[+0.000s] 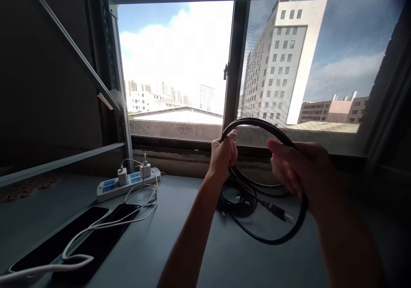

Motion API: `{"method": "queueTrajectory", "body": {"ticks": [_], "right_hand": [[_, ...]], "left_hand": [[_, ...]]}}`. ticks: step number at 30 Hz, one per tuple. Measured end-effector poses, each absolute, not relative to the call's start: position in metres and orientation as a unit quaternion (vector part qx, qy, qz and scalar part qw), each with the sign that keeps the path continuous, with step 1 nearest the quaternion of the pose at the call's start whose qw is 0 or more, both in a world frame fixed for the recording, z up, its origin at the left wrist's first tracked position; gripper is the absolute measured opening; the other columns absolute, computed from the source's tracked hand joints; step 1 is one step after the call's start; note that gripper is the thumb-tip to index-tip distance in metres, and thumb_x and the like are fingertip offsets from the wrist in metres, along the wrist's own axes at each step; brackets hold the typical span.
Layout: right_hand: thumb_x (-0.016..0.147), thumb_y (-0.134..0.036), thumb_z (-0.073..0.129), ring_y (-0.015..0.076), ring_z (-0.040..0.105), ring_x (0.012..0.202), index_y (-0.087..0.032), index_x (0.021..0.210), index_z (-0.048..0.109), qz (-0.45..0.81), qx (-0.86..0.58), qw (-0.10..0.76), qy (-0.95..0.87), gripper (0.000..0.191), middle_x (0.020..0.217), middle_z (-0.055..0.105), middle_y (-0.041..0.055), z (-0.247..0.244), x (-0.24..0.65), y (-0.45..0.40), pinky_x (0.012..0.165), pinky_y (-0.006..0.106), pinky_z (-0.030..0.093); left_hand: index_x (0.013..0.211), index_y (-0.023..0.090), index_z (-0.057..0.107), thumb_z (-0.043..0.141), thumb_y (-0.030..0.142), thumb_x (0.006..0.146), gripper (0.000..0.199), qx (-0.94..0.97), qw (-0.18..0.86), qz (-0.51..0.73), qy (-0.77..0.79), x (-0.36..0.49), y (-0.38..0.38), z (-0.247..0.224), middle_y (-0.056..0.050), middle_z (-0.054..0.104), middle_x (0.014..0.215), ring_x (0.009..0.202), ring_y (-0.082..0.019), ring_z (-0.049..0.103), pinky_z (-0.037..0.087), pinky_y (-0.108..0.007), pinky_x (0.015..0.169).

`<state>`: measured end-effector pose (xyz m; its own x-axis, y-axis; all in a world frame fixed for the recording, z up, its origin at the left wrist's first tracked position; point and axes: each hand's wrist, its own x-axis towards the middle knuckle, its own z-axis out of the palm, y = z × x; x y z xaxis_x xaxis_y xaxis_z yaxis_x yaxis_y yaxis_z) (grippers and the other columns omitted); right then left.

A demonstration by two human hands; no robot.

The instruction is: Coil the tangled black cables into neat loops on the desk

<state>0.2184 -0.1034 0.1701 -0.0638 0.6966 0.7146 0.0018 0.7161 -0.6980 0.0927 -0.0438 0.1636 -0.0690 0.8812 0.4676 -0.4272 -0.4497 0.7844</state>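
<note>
A black cable [257, 122] is wound into a large loop and held up above the desk. My left hand [224, 151] is closed around the loop's left side. On the opposite side, my right hand [293, 164] wraps the loop with curled fingers, its thumb pointing left. A cable end with a dark plug body and a pale metal connector [289, 218] hangs inside the lower right of the loop; its exact type is unclear. Behind the loop, another dark coil [239, 204] lies on the desk, partly hidden by the held cable.
The grey desk [180, 219] runs below a sliding window [239, 65]. To the left, a white power strip [128, 183] carries two chargers. White charging cords [96, 227] cross two dark phone-like slabs [105, 236]. A metal frame [123, 87] stands at the left.
</note>
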Motion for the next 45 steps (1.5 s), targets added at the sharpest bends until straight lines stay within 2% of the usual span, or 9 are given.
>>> {"method": "queueTrajectory", "body": {"ticks": [6,9,11,14,19,25,32,40,45], "right_hand": [[0.071,-0.038,0.069,0.0048,0.026,0.021,-0.018,0.038,0.034,0.303,-0.297,0.664,-0.616,0.052,0.027,0.029,-0.0069,0.175,0.219,-0.114,0.026,0.019,0.017],[0.065,-0.040,0.071,0.0061,0.029,0.023,-0.018,0.040,0.043,0.217,-0.381,0.688,-0.579,0.043,0.028,0.032,-0.0056,0.177,0.226,-0.111,0.026,0.019,0.020],[0.064,-0.042,0.072,0.0072,0.032,0.026,-0.018,0.045,0.052,0.146,-0.430,0.685,-0.570,0.037,0.030,0.036,-0.0044,0.177,0.233,-0.104,0.027,0.019,0.023],[0.064,-0.045,0.071,0.0088,0.039,0.031,-0.018,0.051,0.059,0.110,-0.435,0.670,-0.591,0.033,0.034,0.042,-0.0031,0.174,0.240,-0.090,0.033,0.020,0.031],[0.064,-0.046,0.071,0.0121,0.050,0.041,-0.018,0.040,0.045,0.160,-0.422,0.615,-0.647,0.045,0.042,0.051,0.0003,0.173,0.243,-0.075,0.044,0.022,0.040],[0.072,-0.037,0.067,0.0106,0.039,0.035,-0.020,0.040,0.033,0.250,-0.296,0.659,-0.645,0.050,0.035,0.029,-0.0064,0.174,0.238,-0.093,0.036,0.024,0.030],[0.071,-0.019,0.063,0.0059,0.028,0.028,-0.019,0.036,0.033,0.165,-0.249,0.752,-0.588,0.046,0.032,0.026,-0.0075,0.176,0.230,-0.104,0.033,0.023,0.019],[0.067,-0.018,0.064,0.0065,0.030,0.022,-0.018,0.032,0.037,0.155,-0.215,0.762,-0.591,0.044,0.028,0.028,-0.0072,0.176,0.232,-0.091,0.027,0.021,0.019],[0.070,-0.019,0.063,0.0071,0.032,0.023,-0.019,0.033,0.037,0.145,-0.228,0.751,-0.602,0.045,0.028,0.029,-0.0067,0.175,0.231,-0.092,0.028,0.021,0.022]], "left_hand": [[0.045,0.013,0.048,0.043,0.019,0.082,0.037,0.577,0.489,0.558,0.343,0.116,-0.035,0.143,0.001,0.045,0.038,0.032,-0.011,0.050,0.037,-0.022,0.039],[0.046,0.014,0.044,0.042,0.024,0.085,0.041,0.541,0.569,0.552,0.281,0.121,-0.034,0.141,0.002,0.043,0.039,0.038,-0.013,0.055,0.042,-0.022,0.044],[0.045,0.016,0.036,0.041,0.027,0.088,0.044,0.488,0.624,0.566,0.228,0.122,-0.035,0.144,0.003,0.037,0.039,0.038,-0.012,0.054,0.041,-0.020,0.044],[0.046,0.018,0.027,0.040,0.026,0.090,0.046,0.421,0.646,0.611,0.181,0.118,-0.037,0.150,0.007,0.026,0.038,0.028,-0.004,0.035,0.024,-0.016,0.033],[0.049,0.018,0.025,0.040,0.022,0.090,0.044,0.340,0.645,0.668,0.148,0.112,-0.043,0.159,0.009,0.020,0.039,0.027,-0.001,0.015,0.009,-0.016,0.030],[0.047,0.018,0.025,0.039,0.020,0.089,0.045,0.404,0.697,0.579,0.126,0.116,-0.047,0.159,0.008,0.019,0.038,0.027,-0.002,0.019,0.012,-0.015,0.029],[0.052,0.015,0.046,0.048,0.022,0.080,0.029,0.528,0.641,0.494,0.259,0.138,-0.040,0.139,0.003,0.043,0.042,0.039,-0.010,0.050,0.045,-0.022,0.047],[0.057,0.014,0.053,0.042,0.031,0.080,0.031,0.617,0.615,0.370,0.321,0.134,-0.037,0.133,-0.002,0.049,0.040,0.041,-0.014,0.055,0.043,-0.022,0.044],[0.050,0.016,0.044,0.045,0.026,0.076,0.028,0.601,0.617,0.403,0.309,0.130,-0.036,0.135,0.003,0.039,0.036,0.031,-0.007,0.037,0.032,-0.019,0.038]]}}
